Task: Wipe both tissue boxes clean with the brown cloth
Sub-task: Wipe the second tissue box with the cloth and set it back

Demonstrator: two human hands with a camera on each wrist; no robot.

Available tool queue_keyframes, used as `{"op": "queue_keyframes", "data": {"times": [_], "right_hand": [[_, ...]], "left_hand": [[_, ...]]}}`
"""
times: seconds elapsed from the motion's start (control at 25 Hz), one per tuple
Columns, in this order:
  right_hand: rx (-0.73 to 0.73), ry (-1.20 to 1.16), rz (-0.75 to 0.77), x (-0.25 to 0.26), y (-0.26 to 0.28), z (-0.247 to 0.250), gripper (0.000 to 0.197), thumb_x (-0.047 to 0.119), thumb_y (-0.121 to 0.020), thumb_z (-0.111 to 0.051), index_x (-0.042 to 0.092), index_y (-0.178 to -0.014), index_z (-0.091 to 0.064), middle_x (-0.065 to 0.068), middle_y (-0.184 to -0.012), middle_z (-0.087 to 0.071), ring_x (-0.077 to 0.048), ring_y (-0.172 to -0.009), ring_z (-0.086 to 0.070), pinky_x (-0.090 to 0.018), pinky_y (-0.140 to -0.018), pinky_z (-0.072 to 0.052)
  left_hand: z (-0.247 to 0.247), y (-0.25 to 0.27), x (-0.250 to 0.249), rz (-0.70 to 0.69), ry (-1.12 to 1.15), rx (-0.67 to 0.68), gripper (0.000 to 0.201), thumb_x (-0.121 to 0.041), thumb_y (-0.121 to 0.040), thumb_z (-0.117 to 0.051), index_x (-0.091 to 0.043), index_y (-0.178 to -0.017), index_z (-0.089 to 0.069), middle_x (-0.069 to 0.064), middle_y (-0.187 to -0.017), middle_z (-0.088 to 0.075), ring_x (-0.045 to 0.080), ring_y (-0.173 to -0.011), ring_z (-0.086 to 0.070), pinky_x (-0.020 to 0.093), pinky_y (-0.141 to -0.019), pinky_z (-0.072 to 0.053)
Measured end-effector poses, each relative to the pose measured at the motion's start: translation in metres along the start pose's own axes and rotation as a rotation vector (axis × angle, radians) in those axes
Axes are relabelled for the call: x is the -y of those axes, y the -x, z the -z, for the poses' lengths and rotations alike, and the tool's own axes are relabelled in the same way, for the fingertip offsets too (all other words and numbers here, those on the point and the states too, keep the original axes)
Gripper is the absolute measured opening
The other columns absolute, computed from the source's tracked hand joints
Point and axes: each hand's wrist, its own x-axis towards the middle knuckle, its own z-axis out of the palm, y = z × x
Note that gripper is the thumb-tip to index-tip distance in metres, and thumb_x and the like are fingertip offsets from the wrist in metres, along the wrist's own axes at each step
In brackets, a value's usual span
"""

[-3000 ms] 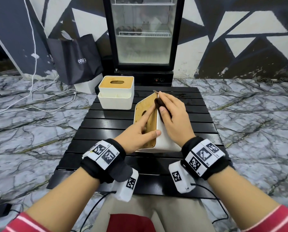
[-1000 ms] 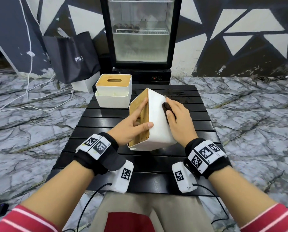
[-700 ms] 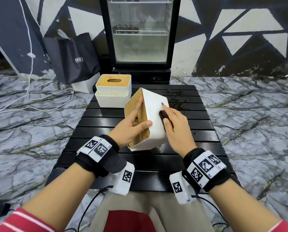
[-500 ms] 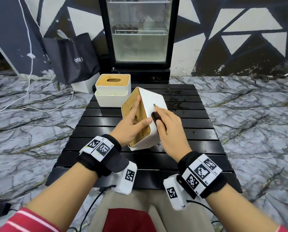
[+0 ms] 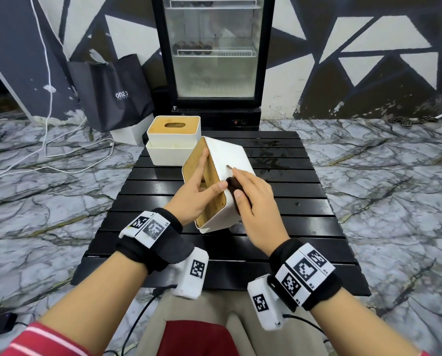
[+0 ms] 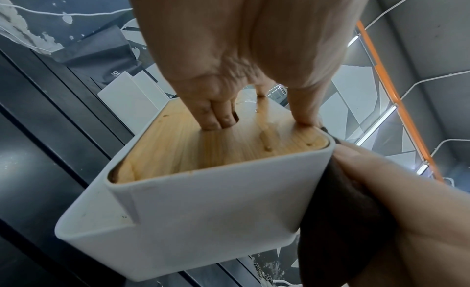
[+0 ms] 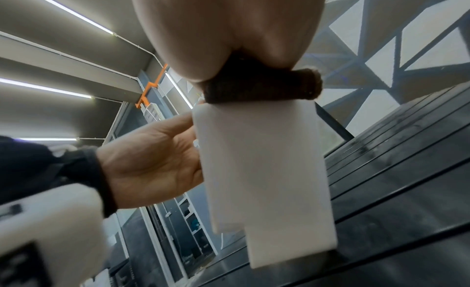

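Brown cloth point(image 5: 235, 185) drawn back to near end of tilted white tissue box point(image 5: 223, 181) at mid-table under right hand point(image 5: 256, 201), fingers clamped on cloth; left hand point(image 5: 198, 195) gripping bamboo lid, fingers in slot; second tissue box point(image 5: 173, 140), far left, apparently pending.

Two white plastic tissue boxes with wooden lids: one far left point(image 5: 173, 140), one tilted at centre point(image 5: 222, 181). One dark brown cloth point(image 5: 234, 186). One black slatted table point(image 5: 304, 201).
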Motion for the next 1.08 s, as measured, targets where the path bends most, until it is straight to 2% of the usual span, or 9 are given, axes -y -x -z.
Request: {"op": "queue_keyframes", "data": {"times": [0.08,0.16,0.24,0.32,0.48,0.6,0.8,1.0,1.08], "right_hand": [[-0.003,0.008,-0.009,-0.007,0.0,0.004,0.045,0.025,-0.091,-0.033,0.021,-0.135,-0.041,0.003,-0.132,-0.046,0.003,-0.113,-0.027,-0.001,-0.098,-0.011],[-0.005,0.018,-0.044,-0.012,-0.001,0.007,0.046,0.025,-0.09,-0.031,0.02,-0.135,-0.04,0.002,-0.133,-0.046,0.003,-0.112,-0.026,-0.002,-0.097,-0.011],[0.008,0.034,-0.04,-0.009,-0.003,0.006,0.047,0.025,-0.09,-0.031,0.018,-0.136,-0.04,0.001,-0.133,-0.046,-0.004,-0.115,-0.03,-0.009,-0.099,-0.013],[0.038,0.059,-0.008,-0.002,-0.006,0.003,0.047,0.025,-0.09,-0.03,0.017,-0.136,-0.039,0.001,-0.134,-0.046,-0.014,-0.121,-0.034,-0.015,-0.102,-0.016],[0.057,0.081,0.05,0.002,-0.024,0.002,0.047,0.024,-0.09,-0.032,0.015,-0.135,-0.041,-0.003,-0.133,-0.048,-0.022,-0.121,-0.037,-0.02,-0.104,-0.019],[0.042,0.066,0.055,-0.002,-0.036,0.003,0.048,0.023,-0.089,-0.033,0.016,-0.136,-0.04,-0.004,-0.131,-0.048,-0.023,-0.12,-0.038,-0.02,-0.104,-0.02],[-0.026,0.089,0.113,0.002,-0.03,-0.001,0.049,0.028,-0.09,-0.03,0.011,-0.134,-0.043,-0.008,-0.131,-0.049,-0.025,-0.12,-0.04,-0.015,-0.102,-0.017],[-0.086,0.087,0.176,0.004,-0.05,0.003,0.047,0.023,-0.089,-0.031,0.008,-0.132,-0.045,-0.011,-0.129,-0.051,-0.023,-0.118,-0.041,-0.008,-0.101,-0.014],[-0.078,0.096,0.167,0.003,-0.057,0.004,0.043,0.018,-0.091,-0.035,0.008,-0.132,-0.045,-0.012,-0.129,-0.051,-0.024,-0.119,-0.041,-0.012,-0.101,-0.016]], "left_hand": [[0.002,0.001,0.0,0.005,0.037,-0.01,0.079,-0.011,-0.094,-0.052,-0.031,-0.149,0.001,-0.02,-0.121,-0.047,-0.022,-0.088,-0.056,0.0,-0.075,-0.04],[0.003,0.001,0.001,0.0,0.045,-0.007,0.08,-0.011,-0.093,-0.052,-0.032,-0.149,0.001,-0.014,-0.129,-0.047,-0.02,-0.092,-0.055,0.001,-0.076,-0.041],[0.005,0.001,0.002,0.005,0.033,0.012,0.08,-0.014,-0.093,-0.053,-0.033,-0.149,0.002,-0.005,-0.134,-0.046,-0.019,-0.093,-0.056,0.001,-0.078,-0.04],[0.006,0.002,0.001,0.007,0.01,0.036,0.081,-0.015,-0.093,-0.053,-0.033,-0.149,0.002,-0.003,-0.137,-0.044,-0.02,-0.091,-0.056,0.001,-0.078,-0.04],[0.005,0.005,0.0,-0.015,-0.026,0.09,0.083,-0.018,-0.091,-0.056,-0.035,-0.149,0.001,-0.005,-0.139,-0.044,-0.015,-0.094,-0.057,0.006,-0.086,-0.041],[0.003,0.004,-0.001,-0.014,-0.025,0.126,0.085,-0.025,-0.088,-0.061,-0.042,-0.146,-0.001,-0.004,-0.137,-0.044,-0.004,-0.098,-0.06,0.009,-0.091,-0.042],[0.002,0.006,-0.004,-0.025,-0.023,0.168,0.088,-0.03,-0.083,-0.062,-0.043,-0.145,-0.001,-0.02,-0.138,-0.037,-0.01,-0.103,-0.057,0.008,-0.091,-0.04],[-0.004,0.008,-0.008,-0.007,-0.088,0.174,0.084,-0.017,-0.091,-0.058,-0.04,-0.143,0.002,-0.011,-0.144,-0.031,0.01,-0.113,-0.055,0.008,-0.094,-0.04],[-0.004,0.009,-0.009,-0.02,-0.082,0.18,0.083,-0.019,-0.09,-0.061,-0.045,-0.138,0.002,-0.009,-0.144,-0.033,0.012,-0.11,-0.055,0.009,-0.094,-0.04]]}}
